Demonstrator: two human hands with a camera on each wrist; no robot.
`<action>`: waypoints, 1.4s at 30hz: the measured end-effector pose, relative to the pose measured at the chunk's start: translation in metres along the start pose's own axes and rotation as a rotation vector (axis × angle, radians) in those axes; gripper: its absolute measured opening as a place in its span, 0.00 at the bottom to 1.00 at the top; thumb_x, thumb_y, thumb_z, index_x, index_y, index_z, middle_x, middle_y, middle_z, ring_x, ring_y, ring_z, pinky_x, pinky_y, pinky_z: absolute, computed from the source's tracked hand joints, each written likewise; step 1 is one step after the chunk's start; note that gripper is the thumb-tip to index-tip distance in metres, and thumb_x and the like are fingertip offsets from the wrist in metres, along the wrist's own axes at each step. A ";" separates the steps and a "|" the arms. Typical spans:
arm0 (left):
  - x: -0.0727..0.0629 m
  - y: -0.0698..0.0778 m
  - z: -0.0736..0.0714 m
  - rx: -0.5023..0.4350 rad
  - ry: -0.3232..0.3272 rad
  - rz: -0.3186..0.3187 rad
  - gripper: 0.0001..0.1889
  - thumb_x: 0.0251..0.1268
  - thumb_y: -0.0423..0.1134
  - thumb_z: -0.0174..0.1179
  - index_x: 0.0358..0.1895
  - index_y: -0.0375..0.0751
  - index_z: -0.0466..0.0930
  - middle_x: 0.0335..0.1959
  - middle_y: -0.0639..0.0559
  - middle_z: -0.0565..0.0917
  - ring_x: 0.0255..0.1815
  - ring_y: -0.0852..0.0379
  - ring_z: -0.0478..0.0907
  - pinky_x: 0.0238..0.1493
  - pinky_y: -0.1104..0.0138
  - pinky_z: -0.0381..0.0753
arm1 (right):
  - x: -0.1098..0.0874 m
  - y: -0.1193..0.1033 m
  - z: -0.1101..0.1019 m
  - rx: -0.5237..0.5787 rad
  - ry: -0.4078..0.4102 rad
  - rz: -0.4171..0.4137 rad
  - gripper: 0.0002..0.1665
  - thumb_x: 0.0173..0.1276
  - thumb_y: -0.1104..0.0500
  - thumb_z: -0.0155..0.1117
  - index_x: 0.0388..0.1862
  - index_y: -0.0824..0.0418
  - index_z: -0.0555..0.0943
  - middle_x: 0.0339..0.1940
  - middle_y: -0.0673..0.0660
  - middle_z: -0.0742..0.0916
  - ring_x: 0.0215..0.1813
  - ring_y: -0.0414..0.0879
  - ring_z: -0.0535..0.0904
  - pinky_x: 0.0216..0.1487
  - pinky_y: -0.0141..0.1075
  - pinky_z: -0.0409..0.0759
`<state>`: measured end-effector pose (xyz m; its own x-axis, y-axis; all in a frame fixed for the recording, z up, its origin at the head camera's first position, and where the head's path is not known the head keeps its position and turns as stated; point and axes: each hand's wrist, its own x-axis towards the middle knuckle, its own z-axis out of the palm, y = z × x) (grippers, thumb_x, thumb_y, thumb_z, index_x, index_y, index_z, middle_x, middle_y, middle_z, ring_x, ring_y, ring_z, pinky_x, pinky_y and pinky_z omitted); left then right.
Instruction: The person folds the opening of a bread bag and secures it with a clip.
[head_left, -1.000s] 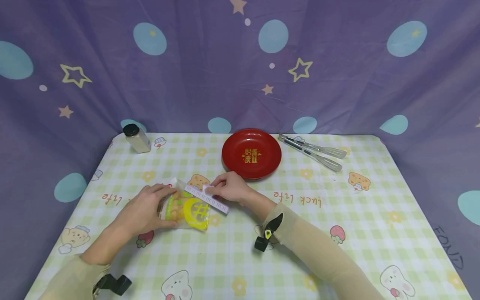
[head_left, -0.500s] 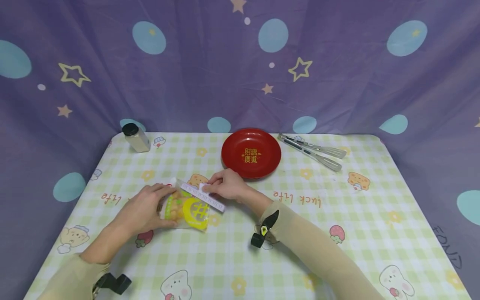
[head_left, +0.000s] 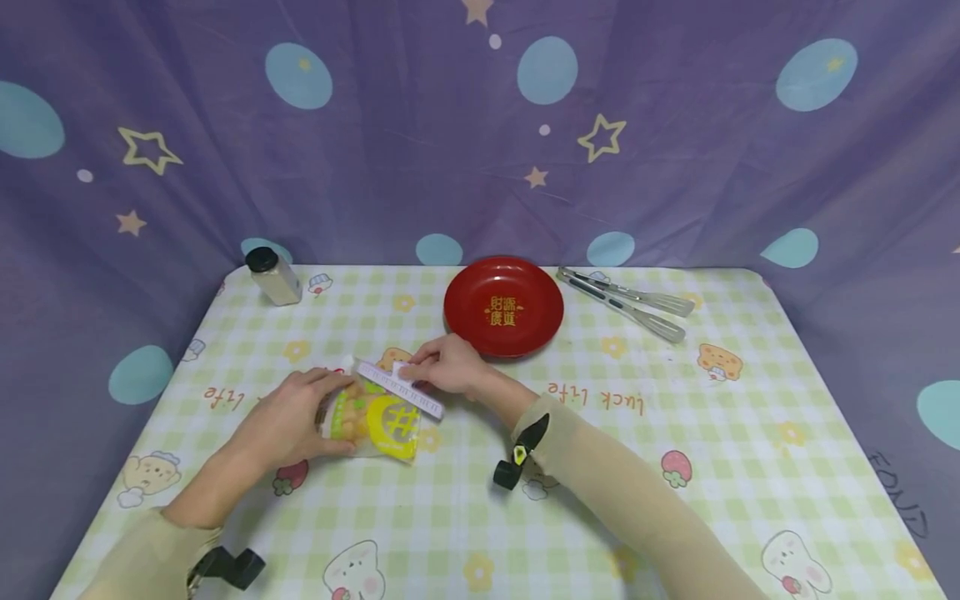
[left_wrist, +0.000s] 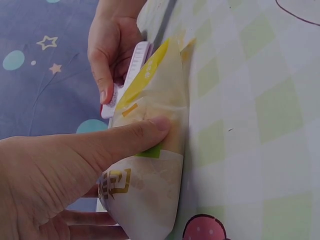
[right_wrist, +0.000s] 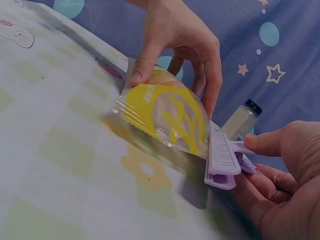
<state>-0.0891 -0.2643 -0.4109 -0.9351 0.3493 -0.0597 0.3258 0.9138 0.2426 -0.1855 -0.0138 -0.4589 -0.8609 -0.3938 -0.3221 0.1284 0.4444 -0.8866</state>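
Observation:
A clear food bag [head_left: 375, 423] with yellow and green print lies on the table, pale pieces inside. My left hand [head_left: 288, 417] grips it from the left; in the left wrist view the thumb [left_wrist: 145, 132] lies across its upper face. A lilac bag clip [head_left: 420, 400] runs slantwise along the bag's far right edge. My right hand [head_left: 450, 367] pinches the clip's handles between thumb and fingers. In the right wrist view the clip's two ribbed bars [right_wrist: 222, 155] stand slightly apart at the near end, right at the bag's edge.
Behind the right hand sits a red plate [head_left: 476, 321] with gold characters. Metal tongs [head_left: 622, 304] lie to its right. A black-capped jar [head_left: 277, 279] stands at the back left. The checked tablecloth [head_left: 450, 517] ends at a purple curtain [head_left: 375, 183].
My right hand has shifted a little left and away from me, sliding the clip along the bag's edge. The left hand and the bag have stayed in place.

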 end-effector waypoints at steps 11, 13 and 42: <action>0.000 -0.002 0.001 -0.005 0.009 0.008 0.50 0.39 0.59 0.88 0.69 0.40 0.80 0.65 0.36 0.83 0.63 0.32 0.80 0.58 0.38 0.84 | 0.005 -0.004 0.001 0.066 -0.042 0.004 0.12 0.68 0.51 0.79 0.42 0.57 0.92 0.30 0.52 0.93 0.32 0.41 0.89 0.38 0.30 0.83; 0.000 -0.001 0.001 -0.004 0.012 0.010 0.50 0.39 0.59 0.88 0.69 0.40 0.80 0.64 0.36 0.83 0.63 0.33 0.80 0.57 0.38 0.84 | 0.006 -0.004 0.001 0.083 -0.046 0.005 0.12 0.68 0.51 0.79 0.42 0.58 0.92 0.30 0.52 0.93 0.31 0.41 0.89 0.38 0.30 0.84; 0.000 -0.001 0.002 -0.008 0.010 0.006 0.50 0.39 0.59 0.88 0.69 0.41 0.80 0.62 0.38 0.84 0.59 0.35 0.81 0.54 0.39 0.86 | 0.012 -0.009 0.009 0.110 -0.042 0.004 0.13 0.68 0.51 0.79 0.44 0.59 0.92 0.31 0.51 0.93 0.31 0.41 0.90 0.37 0.29 0.84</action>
<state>-0.0894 -0.2646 -0.4135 -0.9347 0.3521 -0.0485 0.3299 0.9102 0.2505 -0.1929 -0.0299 -0.4576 -0.8391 -0.4266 -0.3374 0.1871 0.3561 -0.9155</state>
